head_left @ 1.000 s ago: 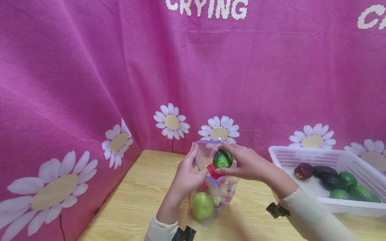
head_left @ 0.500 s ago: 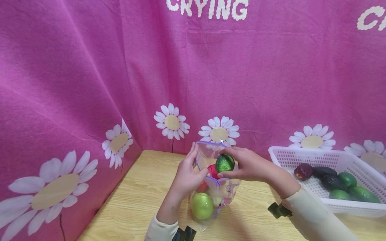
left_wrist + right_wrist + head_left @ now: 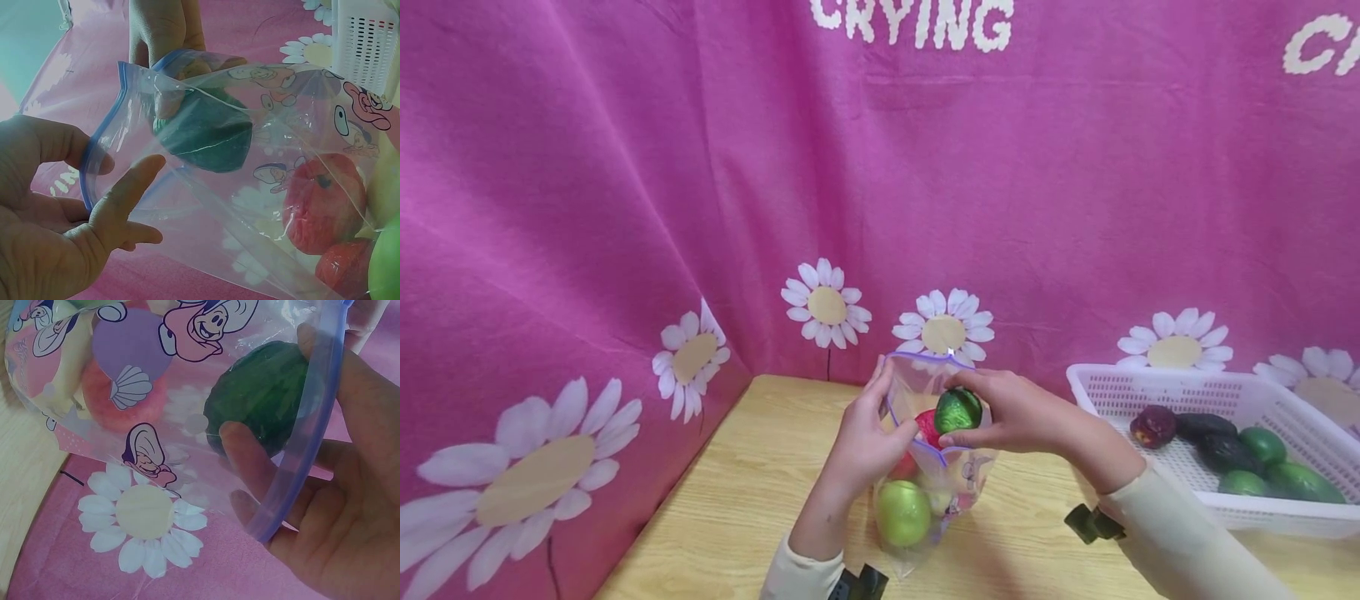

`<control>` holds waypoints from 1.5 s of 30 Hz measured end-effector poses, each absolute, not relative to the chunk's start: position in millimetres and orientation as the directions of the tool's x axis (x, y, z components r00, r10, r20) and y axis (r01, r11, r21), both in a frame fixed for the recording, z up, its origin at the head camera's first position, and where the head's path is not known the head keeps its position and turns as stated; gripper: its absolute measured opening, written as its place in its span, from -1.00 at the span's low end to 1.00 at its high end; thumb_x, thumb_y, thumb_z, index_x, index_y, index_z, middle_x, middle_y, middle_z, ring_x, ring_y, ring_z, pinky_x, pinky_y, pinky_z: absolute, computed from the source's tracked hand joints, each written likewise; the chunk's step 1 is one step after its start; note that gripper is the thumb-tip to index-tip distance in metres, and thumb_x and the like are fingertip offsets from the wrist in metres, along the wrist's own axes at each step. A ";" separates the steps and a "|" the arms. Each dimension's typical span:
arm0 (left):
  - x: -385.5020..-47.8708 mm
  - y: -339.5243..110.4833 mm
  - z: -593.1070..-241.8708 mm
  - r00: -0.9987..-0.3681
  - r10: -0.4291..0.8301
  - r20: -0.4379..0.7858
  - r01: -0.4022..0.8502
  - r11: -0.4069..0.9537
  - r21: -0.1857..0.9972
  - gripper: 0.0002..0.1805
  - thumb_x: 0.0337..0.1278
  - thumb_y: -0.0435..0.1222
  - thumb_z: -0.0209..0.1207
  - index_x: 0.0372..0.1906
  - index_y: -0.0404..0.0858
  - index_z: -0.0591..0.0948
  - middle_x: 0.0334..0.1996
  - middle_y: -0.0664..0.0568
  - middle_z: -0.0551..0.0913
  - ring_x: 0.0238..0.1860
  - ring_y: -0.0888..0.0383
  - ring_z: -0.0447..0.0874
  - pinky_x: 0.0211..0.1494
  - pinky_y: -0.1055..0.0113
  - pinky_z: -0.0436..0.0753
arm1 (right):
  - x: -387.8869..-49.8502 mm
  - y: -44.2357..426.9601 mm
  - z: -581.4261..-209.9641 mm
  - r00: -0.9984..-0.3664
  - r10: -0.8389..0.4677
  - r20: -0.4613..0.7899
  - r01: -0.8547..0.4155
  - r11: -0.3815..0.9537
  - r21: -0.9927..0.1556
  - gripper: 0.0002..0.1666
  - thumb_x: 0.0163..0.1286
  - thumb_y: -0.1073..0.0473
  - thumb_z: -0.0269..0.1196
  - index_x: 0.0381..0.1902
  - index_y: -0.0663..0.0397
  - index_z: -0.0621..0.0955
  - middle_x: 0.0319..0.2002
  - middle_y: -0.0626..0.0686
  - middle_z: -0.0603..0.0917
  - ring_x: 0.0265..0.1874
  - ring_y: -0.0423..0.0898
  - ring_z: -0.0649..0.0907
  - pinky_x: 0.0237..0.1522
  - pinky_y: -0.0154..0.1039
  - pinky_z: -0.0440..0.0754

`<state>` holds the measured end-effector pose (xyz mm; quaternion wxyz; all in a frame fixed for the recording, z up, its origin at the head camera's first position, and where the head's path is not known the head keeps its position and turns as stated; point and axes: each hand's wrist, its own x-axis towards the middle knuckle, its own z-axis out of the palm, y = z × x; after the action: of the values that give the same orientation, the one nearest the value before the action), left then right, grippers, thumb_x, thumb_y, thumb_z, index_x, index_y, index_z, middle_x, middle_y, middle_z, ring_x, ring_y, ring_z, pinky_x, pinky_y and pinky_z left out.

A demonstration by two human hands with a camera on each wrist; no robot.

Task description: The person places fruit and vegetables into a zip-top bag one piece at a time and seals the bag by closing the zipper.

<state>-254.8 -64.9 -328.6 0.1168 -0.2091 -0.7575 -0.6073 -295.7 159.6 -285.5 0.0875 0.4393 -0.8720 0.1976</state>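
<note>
A clear zip bag point(image 3: 970, 479) with a purple-blue rim and cartoon prints stands on the table. My left hand point(image 3: 868, 433) pinches the left side of its mouth between thumb and fingers, as the left wrist view also shows. In the mouth of the bag, my right hand point(image 3: 1015, 408) holds a round, dark-green striped fruit point(image 3: 958, 410), with fingers and thumb around its side. Inside the bag, a green apple point(image 3: 902, 512) lies low, and a red fruit point(image 3: 927, 427) sits higher. The left wrist view shows a red apple point(image 3: 325, 203) above another red fruit point(image 3: 344, 269).
On the right of the table stands a white plastic basket point(image 3: 1285, 512) holding a dark purple fruit point(image 3: 1153, 427), dark long ones and several green ones. A pink cloth point(image 3: 970, 200) with daisies hangs behind the table point(image 3: 722, 500) and along its left side.
My right hand has moved slightly down and to the right with the green fruit, which sits a little lower in the bag's mouth. My left hand has stayed in place.
</note>
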 end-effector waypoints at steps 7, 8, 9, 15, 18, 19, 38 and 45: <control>-256.7 -64.9 -329.5 -0.885 0.171 0.433 0.458 0.160 0.874 -0.13 0.09 -0.55 0.15 0.54 -0.51 0.10 0.62 -0.24 -0.07 0.56 -0.13 0.07 0.47 0.10 0.27 | -295.7 158.8 -286.5 -0.598 -0.733 0.326 -0.802 0.537 -0.263 -0.38 0.20 -0.15 0.49 0.09 0.05 0.59 -0.16 -0.08 0.71 -0.32 -0.29 0.64 -0.26 -0.32 0.67; -256.7 -64.8 -329.5 -0.886 0.171 0.432 0.457 0.158 0.875 -0.13 0.09 -0.56 0.15 0.54 -0.51 0.10 0.62 -0.24 -0.07 0.56 -0.12 0.07 0.47 0.10 0.26 | -295.3 158.9 -286.6 -0.601 -0.731 0.323 -0.799 0.540 -0.265 -0.37 0.20 -0.15 0.49 0.09 0.05 0.59 -0.17 -0.08 0.71 -0.33 -0.29 0.64 -0.26 -0.33 0.67; -256.6 -64.6 -329.6 -0.886 0.172 0.430 0.456 0.156 0.876 -0.13 0.09 -0.56 0.15 0.54 -0.51 0.10 0.62 -0.23 -0.07 0.56 -0.12 0.07 0.47 0.10 0.26 | -295.0 159.1 -286.6 -0.604 -0.730 0.319 -0.796 0.543 -0.267 -0.37 0.20 -0.16 0.48 0.09 0.05 0.59 -0.17 -0.09 0.71 -0.33 -0.29 0.63 -0.27 -0.33 0.66; -255.4 -64.3 -328.7 -0.886 0.174 0.430 0.456 0.156 0.876 -0.13 0.09 -0.55 0.15 0.54 -0.51 0.10 0.62 -0.22 -0.08 0.56 -0.11 0.07 0.48 0.11 0.26 | -293.2 159.3 -286.5 -0.623 -0.721 0.302 -0.782 0.564 -0.267 -0.35 0.19 -0.21 0.48 0.10 0.03 0.59 -0.21 -0.10 0.69 -0.36 -0.30 0.62 -0.30 -0.34 0.65; -254.9 -64.3 -328.2 -0.885 0.175 0.432 0.458 0.154 0.875 -0.13 0.08 -0.55 0.14 0.54 -0.52 0.10 0.62 -0.22 -0.08 0.56 -0.11 0.07 0.48 0.11 0.26 | -292.6 159.4 -285.7 -0.627 -0.721 0.295 -0.778 0.570 -0.263 -0.35 0.19 -0.21 0.47 0.09 0.03 0.60 -0.24 -0.12 0.68 -0.37 -0.31 0.61 -0.31 -0.34 0.64; -254.9 -64.2 -328.1 -0.884 0.175 0.433 0.459 0.155 0.875 -0.13 0.08 -0.55 0.14 0.54 -0.52 0.10 0.62 -0.22 -0.08 0.56 -0.11 0.08 0.48 0.12 0.26 | -292.5 159.4 -285.5 -0.628 -0.721 0.293 -0.778 0.570 -0.263 -0.35 0.19 -0.21 0.47 0.09 0.03 0.60 -0.26 -0.13 0.68 -0.38 -0.30 0.61 -0.31 -0.34 0.64; -255.9 -68.8 -328.9 -0.886 0.161 0.434 0.457 0.155 0.876 -0.14 0.09 -0.56 0.14 0.54 -0.51 0.10 0.62 -0.22 -0.08 0.57 -0.11 0.05 0.46 0.12 0.27 | -294.2 153.6 -283.4 -0.653 -0.720 0.234 -0.757 0.605 -0.248 -0.35 0.24 -0.21 0.43 0.12 0.08 0.59 -0.08 0.13 0.76 -0.10 0.06 0.75 -0.06 0.02 0.72; -255.7 -64.6 -329.5 -0.892 0.166 0.420 0.444 0.156 0.882 -0.14 0.09 -0.56 0.14 0.55 -0.48 0.11 0.63 -0.17 -0.10 0.56 -0.10 0.07 0.44 0.15 0.31 | -291.3 157.9 -285.1 -0.648 -0.698 0.306 -0.762 0.595 -0.255 -0.58 0.29 -0.05 0.43 -0.02 0.03 0.62 -0.20 -0.01 0.74 -0.49 -0.26 0.63 -0.35 -0.27 0.65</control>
<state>-255.7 -64.6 -329.5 0.1128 -0.2028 -0.7517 -0.6173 -291.3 157.9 -285.1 0.0870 0.4106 -0.8889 0.1839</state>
